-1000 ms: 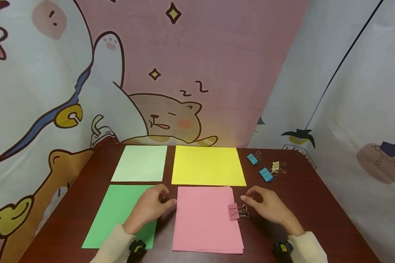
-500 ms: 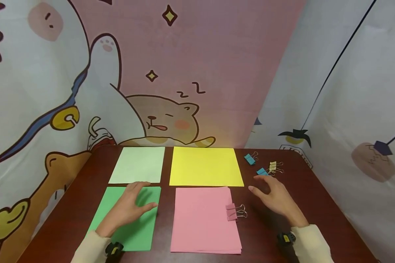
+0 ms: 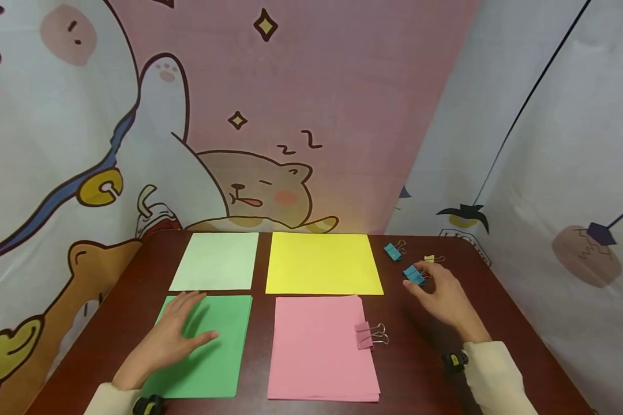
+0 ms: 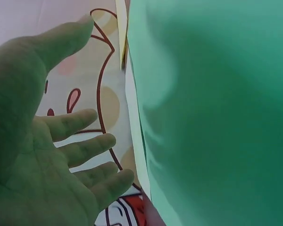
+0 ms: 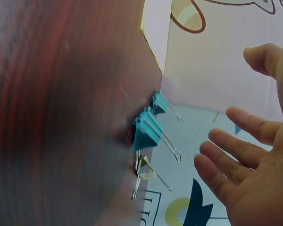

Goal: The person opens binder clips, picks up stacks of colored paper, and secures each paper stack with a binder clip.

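My left hand hovers with spread fingers over the stack of green paper; the left wrist view shows its palm and its shadow on the sheet. At the back right, my right hand reaches toward a blue binder clip, thumb and fingertips apart around it in the head view. From the right wrist, the relaxed fingers hold nothing, and a gap separates them from the blue clip. Beyond stands another blue binder clip. A yellow binder clip is partly hidden behind the hand.
Pink paper lies front centre with a pink binder clip on its right edge. Behind are pale green paper and yellow paper. The dark wooden table ends at a cartoon-printed cloth.
My left hand has moved left from the gap beside the pink paper to over the green paper, its fingers spreading. My right hand has gone from near the pink clip up to the blue clip.
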`<state>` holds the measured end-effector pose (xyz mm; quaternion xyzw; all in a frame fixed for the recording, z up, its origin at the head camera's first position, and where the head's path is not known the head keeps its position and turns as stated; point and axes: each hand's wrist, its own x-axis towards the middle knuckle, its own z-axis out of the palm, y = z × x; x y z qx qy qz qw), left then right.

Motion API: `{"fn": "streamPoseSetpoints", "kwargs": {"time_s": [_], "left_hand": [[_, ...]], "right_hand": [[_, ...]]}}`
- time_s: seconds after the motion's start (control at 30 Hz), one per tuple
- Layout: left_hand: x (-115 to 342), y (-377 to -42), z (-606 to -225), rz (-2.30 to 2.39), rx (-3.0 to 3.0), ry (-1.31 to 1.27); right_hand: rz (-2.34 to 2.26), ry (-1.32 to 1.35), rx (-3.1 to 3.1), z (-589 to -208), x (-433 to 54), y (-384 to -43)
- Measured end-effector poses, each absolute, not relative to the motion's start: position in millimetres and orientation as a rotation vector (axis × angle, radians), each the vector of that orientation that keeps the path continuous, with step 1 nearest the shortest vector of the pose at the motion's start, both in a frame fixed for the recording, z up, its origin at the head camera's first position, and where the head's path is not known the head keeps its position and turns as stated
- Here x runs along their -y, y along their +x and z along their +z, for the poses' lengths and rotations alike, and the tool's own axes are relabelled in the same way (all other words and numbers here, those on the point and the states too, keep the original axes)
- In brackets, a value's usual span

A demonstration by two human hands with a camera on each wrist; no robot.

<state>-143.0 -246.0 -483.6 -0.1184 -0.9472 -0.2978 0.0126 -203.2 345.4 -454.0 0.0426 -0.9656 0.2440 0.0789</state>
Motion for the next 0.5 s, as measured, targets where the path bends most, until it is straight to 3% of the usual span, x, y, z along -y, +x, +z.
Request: {"fn": "streamPoseSetpoints", "kwargs": {"time_s": [0.5], "left_hand": [[279.8,-132.7,-497.8,-0.865,2.99,-0.329]], "right_hand": [[0.761,0.013,2.973,-450.0,-365.4,-226.8]]}}
